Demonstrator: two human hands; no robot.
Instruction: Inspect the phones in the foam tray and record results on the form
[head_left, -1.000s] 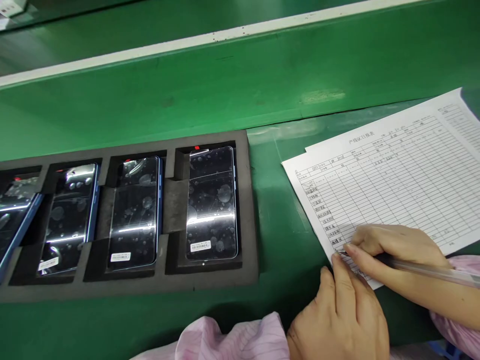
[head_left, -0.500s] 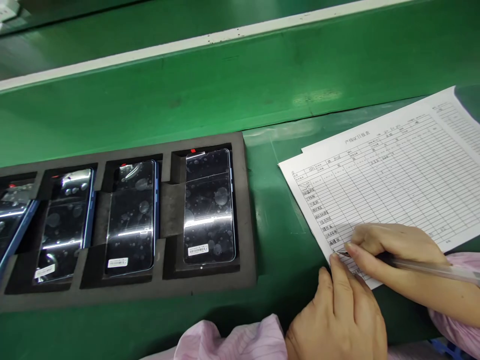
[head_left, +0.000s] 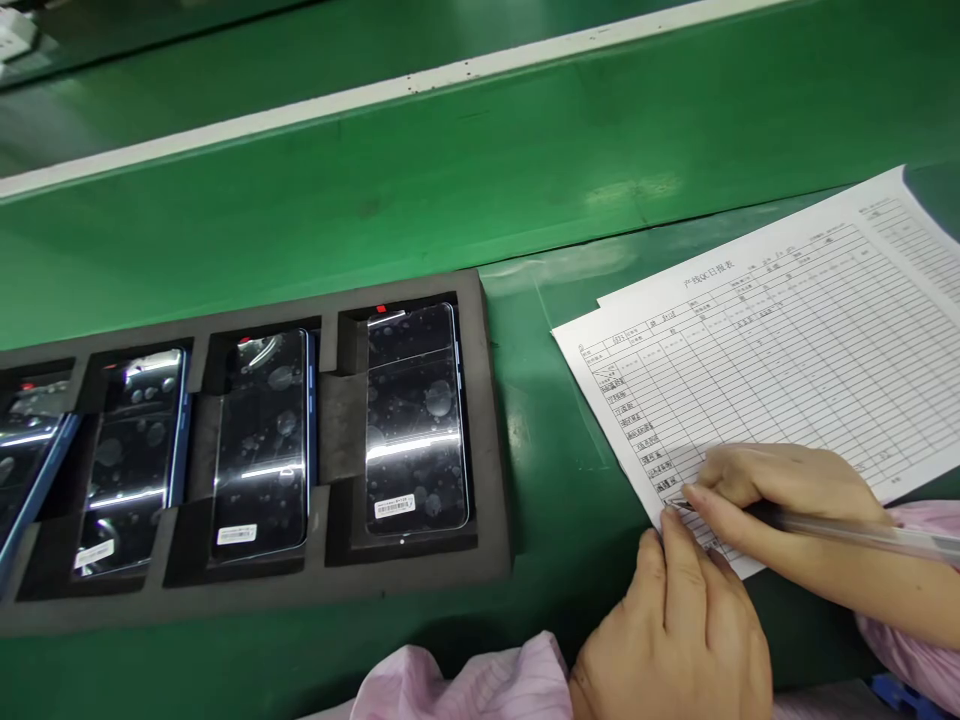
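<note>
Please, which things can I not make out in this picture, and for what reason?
Head view:
Leftmost phone: left side cut off by the picture's left edge.
Pen: rear end cut off by the right edge.
Form: some lower rows hidden by the right hand.
Label on the rightmost phone: print too small to read.

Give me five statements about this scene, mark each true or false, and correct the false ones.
1. The right hand holds a pen. True.
2. Four phones are in view in the dark tray. True.
3. The left hand rests on the tray. False: its fingers reach over the lower left edge of the printed sheet.
4. The rightmost phone bears a white label near its lower end. True.
5. The printed sheet lies to the left of the tray. False: it lies to the right.
</note>
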